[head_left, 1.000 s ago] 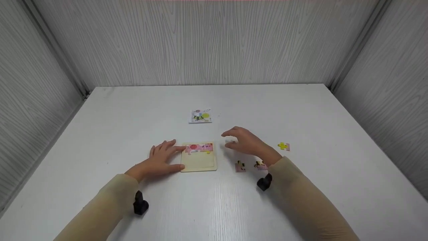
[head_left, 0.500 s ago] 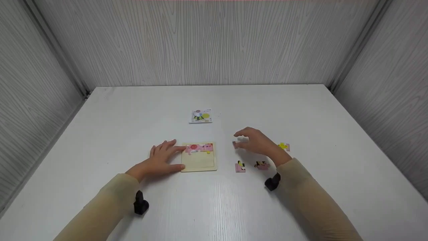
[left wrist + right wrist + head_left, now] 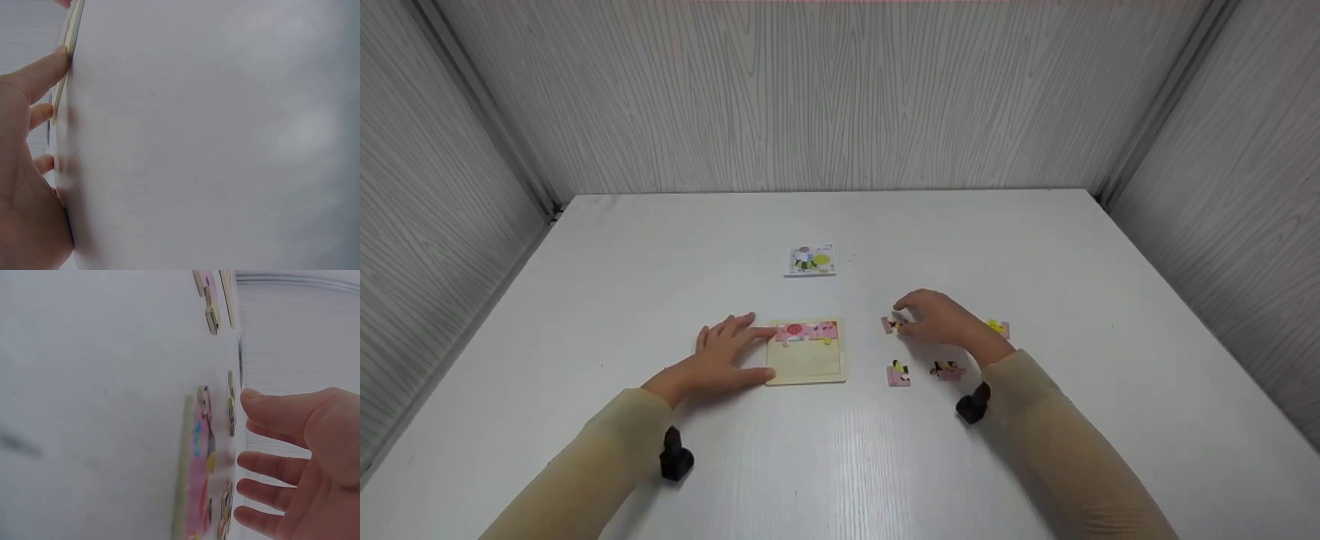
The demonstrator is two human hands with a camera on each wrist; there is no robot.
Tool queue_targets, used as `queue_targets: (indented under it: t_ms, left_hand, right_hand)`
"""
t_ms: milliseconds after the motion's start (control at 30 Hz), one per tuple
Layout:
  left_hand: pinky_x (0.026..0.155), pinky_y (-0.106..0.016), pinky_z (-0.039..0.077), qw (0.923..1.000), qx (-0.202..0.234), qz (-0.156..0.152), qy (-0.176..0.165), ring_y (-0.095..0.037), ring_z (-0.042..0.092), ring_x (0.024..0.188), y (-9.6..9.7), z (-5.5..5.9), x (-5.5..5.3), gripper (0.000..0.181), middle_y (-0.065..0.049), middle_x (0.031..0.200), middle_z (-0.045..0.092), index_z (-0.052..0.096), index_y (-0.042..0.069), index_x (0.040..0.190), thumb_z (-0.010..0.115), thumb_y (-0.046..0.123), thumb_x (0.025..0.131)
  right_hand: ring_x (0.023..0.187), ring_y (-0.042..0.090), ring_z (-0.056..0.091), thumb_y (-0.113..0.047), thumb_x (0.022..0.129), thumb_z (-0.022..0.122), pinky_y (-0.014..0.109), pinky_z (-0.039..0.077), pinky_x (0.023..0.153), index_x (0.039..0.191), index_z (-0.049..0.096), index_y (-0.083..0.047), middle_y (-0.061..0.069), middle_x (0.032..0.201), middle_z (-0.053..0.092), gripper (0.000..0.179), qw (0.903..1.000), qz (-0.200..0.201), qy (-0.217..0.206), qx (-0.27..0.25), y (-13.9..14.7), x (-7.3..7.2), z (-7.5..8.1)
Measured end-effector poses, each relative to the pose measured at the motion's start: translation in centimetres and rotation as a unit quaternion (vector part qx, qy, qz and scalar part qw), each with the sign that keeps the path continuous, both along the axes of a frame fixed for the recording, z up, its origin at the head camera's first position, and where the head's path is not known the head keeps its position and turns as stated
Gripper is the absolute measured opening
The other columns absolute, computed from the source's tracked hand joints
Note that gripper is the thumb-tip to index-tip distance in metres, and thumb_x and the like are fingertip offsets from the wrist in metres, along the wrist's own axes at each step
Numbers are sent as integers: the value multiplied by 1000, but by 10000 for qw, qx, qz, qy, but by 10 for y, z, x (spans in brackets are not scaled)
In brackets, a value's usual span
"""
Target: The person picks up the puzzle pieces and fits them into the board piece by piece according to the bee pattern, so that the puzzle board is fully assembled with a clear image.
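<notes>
In the head view a wooden puzzle board (image 3: 806, 365) lies on the table, with a joined strip of pink puzzle pieces (image 3: 808, 331) along its far side. My left hand (image 3: 720, 360) lies spread at the board's left edge, thumb and index finger touching it. The left wrist view shows the thumb (image 3: 48, 73) on the board's edge. My right hand (image 3: 937, 319) hovers over a small puzzle piece (image 3: 886, 325), partly hidden under the fingers. In the right wrist view the fingers are apart, and that piece (image 3: 232, 405) lies by the thumb tip, seemingly still on the table.
Loose puzzle pieces lie nearby: a pink-and-yellow one (image 3: 898, 374), a pink-and-black one (image 3: 947, 370) below the right wrist, and a yellow one (image 3: 1000, 328) partly behind it. A square picture card (image 3: 811, 260) with a bee lies farther back. Grained panels (image 3: 825, 97) wall the table.
My right hand has moved right, away from the board, and then lower over the small puzzle piece, which has come into view beside its fingers. My left hand has stayed at the board.
</notes>
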State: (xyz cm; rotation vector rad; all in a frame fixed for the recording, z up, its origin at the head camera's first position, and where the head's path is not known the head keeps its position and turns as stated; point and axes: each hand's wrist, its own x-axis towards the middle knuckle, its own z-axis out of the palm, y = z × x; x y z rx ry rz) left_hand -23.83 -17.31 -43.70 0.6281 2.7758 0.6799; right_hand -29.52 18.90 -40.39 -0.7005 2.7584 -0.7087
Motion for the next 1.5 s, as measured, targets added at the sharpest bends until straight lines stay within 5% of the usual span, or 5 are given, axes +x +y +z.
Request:
queue_targets:
  t_ms: [600, 1000, 1500]
  left_hand:
    - [101, -64, -4, 9998, 139, -63, 94, -41, 3, 137, 0, 0, 0, 70, -15, 152, 14, 37, 24, 143, 57, 55, 84]
    - [102, -63, -5, 9999, 74, -86, 34, -40, 1, 138, 1, 1, 0, 72, -14, 153, 12, 35, 26, 144, 56, 58, 83]
    - [102, -63, -5, 9999, 123, -68, 14, -40, 2, 138, 0, 2, 0, 70, -14, 153, 13, 36, 25, 143, 58, 55, 84]
  right_hand:
    - [107, 34, 48, -12, 85, 67, 47, 38, 91, 103, 64, -2, 15, 110, 56, 21, 9953, 472, 731, 416, -4, -3, -5]
    - [102, 25, 51, -21, 88, 64, 40, 41, 91, 108, 62, -2, 11, 109, 59, 27, 9989, -33, 279, 373, -12, -5, -3]
    - [115, 26, 48, -23, 89, 64, 41, 38, 95, 109, 61, -6, 11, 117, 56, 27, 9997, 110, 131, -179, -31, 4, 4]
